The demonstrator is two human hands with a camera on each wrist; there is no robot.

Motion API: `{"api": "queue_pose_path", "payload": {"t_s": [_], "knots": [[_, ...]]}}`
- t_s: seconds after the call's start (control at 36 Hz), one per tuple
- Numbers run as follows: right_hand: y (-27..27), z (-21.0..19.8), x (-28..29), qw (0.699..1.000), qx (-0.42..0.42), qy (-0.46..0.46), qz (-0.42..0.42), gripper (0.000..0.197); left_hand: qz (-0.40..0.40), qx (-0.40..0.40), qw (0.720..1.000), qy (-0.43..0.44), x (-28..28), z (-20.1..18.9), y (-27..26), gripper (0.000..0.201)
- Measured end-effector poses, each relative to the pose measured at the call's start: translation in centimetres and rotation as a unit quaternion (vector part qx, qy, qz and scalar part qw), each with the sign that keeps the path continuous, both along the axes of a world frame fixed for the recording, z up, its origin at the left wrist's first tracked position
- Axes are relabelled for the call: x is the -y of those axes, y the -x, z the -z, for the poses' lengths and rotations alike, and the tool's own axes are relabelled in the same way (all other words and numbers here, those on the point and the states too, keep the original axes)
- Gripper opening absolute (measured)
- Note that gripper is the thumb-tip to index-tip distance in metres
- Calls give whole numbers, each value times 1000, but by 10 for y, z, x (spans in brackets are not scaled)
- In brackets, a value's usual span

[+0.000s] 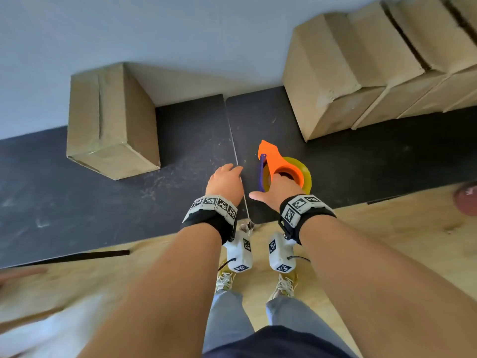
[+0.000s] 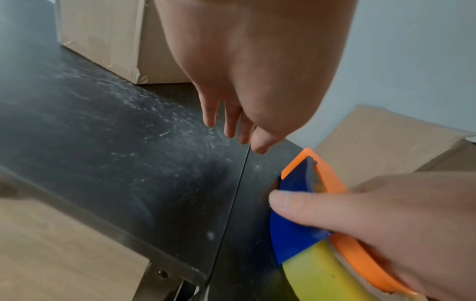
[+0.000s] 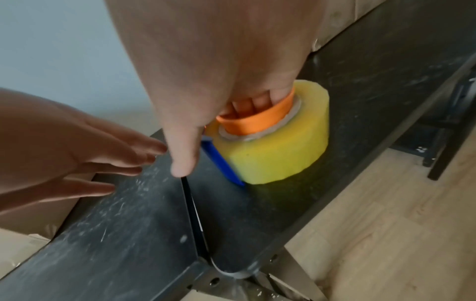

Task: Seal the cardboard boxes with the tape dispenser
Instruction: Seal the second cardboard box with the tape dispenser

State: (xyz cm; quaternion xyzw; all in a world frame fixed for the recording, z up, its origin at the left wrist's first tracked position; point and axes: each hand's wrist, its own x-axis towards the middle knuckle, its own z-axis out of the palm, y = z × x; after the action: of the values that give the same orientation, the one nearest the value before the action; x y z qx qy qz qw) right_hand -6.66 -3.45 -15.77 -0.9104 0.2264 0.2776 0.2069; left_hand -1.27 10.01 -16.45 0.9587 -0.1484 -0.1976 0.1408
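Observation:
The tape dispenser (image 1: 282, 166) is orange with a blue blade guard and a yellow tape roll (image 3: 278, 146); it stands on the black table (image 1: 193, 140) near the middle seam. My right hand (image 1: 277, 189) grips it, with fingers (image 3: 247, 106) tucked inside the orange core and the thumb lying by the blue guard (image 2: 291, 228). My left hand (image 1: 227, 180) hovers just left of it over the seam, with its fingers (image 2: 230, 122) straight and holding nothing. A closed cardboard box (image 1: 111, 120) lies at the back left. More cardboard boxes (image 1: 361, 68) are stacked at the back right.
Two black tabletops meet at a narrow seam (image 1: 236, 156) that runs toward me. A pale wall (image 1: 154, 29) stands behind the boxes. Wooden floor (image 1: 387, 241) and my shoes (image 1: 284, 285) lie below the table's front edge. A reddish object (image 1: 466, 198) shows at the right edge.

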Motion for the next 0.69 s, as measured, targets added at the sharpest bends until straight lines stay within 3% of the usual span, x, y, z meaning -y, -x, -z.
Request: {"api": "queue_pose_path", "payload": {"t_s": [0.17, 0.39, 0.5, 0.61, 0.69], "knots": [[-1, 6, 3, 1000, 26, -8, 10, 30, -42, -28, 999, 4, -2, 6, 5, 44], [7, -21, 26, 992, 60, -88, 67, 33, -67, -11, 997, 29, 15, -7, 3, 47], [12, -46, 48, 956, 109, -204, 180, 22, -71, 2, 996, 47, 34, -23, -1, 47], [23, -66, 74, 912, 106, -289, 273, 22, -62, 31, 995, 74, 57, -42, -3, 46], [32, -71, 90, 898, 111, -308, 294, 40, -54, 45, 994, 83, 74, -57, -1, 47]]}}
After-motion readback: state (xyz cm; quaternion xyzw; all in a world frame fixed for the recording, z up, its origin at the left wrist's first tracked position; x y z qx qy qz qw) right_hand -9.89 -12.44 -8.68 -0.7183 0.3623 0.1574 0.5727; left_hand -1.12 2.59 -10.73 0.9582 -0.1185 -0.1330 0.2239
